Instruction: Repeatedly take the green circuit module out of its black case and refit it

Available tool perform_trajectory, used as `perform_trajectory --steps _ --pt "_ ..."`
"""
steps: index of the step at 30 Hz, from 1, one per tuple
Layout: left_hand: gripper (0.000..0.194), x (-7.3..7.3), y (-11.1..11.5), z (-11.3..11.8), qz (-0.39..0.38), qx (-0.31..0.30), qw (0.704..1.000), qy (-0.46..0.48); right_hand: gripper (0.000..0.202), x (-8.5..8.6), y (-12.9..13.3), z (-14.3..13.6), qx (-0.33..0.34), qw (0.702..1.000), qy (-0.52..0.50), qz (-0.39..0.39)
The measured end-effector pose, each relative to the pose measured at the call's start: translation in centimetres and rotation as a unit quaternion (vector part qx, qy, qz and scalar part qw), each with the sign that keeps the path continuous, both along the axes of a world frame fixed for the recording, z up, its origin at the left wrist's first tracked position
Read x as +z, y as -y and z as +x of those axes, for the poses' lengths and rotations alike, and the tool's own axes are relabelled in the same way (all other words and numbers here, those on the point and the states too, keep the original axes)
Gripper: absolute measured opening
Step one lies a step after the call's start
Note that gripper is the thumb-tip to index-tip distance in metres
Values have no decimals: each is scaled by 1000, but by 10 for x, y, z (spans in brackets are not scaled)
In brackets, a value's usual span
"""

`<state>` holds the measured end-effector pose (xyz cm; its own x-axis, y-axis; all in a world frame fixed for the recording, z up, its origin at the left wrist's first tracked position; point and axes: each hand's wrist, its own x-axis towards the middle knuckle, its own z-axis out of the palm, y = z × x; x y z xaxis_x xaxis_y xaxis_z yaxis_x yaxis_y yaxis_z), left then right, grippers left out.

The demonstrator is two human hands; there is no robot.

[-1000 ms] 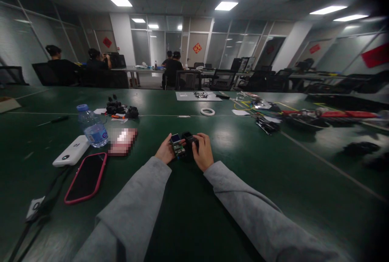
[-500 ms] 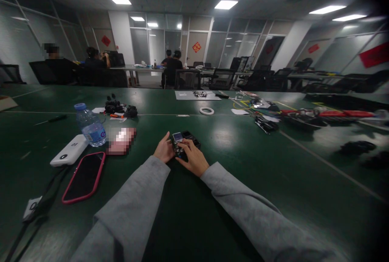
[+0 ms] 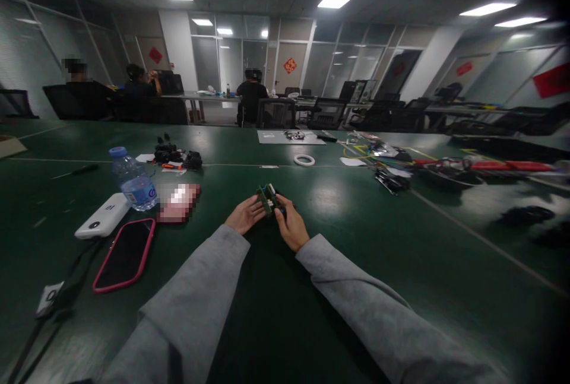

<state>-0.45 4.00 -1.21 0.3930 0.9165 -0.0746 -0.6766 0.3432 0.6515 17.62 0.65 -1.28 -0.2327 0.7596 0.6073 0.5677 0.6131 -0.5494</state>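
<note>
A small green circuit board [image 3: 268, 199] with pale connectors on it is held up, tilted, between my two hands over the green table. My left hand [image 3: 243, 214] has its fingertips against the board's left edge and underside. On the other side my right hand [image 3: 291, 224] grips the board, thumb in front and fingers behind. Something black shows beside the right fingers, mostly covered, so its shape is unclear.
Left of my arms are a red-edged phone [image 3: 125, 255], a white power bank [image 3: 103, 216] with a cable, and a water bottle [image 3: 135, 182]. A white ring [image 3: 304, 160] lies ahead. Wires and tools [image 3: 392, 179] spread rightward. People [image 3: 252, 96] sit farther back.
The board has been turned over: its small screen faced up before, and now its connector side shows. My right hand has shifted from over it to its right edge.
</note>
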Motion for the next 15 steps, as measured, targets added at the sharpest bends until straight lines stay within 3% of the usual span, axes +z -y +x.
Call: perform_trajectory --steps 8,15 --pt "42 -13 -7 3 -15 80 996 -30 43 3 2 0 9 1000 -13 -2" --pt "50 -10 -5 4 -36 101 994 -36 41 3 1 1 18 1000 -13 1"
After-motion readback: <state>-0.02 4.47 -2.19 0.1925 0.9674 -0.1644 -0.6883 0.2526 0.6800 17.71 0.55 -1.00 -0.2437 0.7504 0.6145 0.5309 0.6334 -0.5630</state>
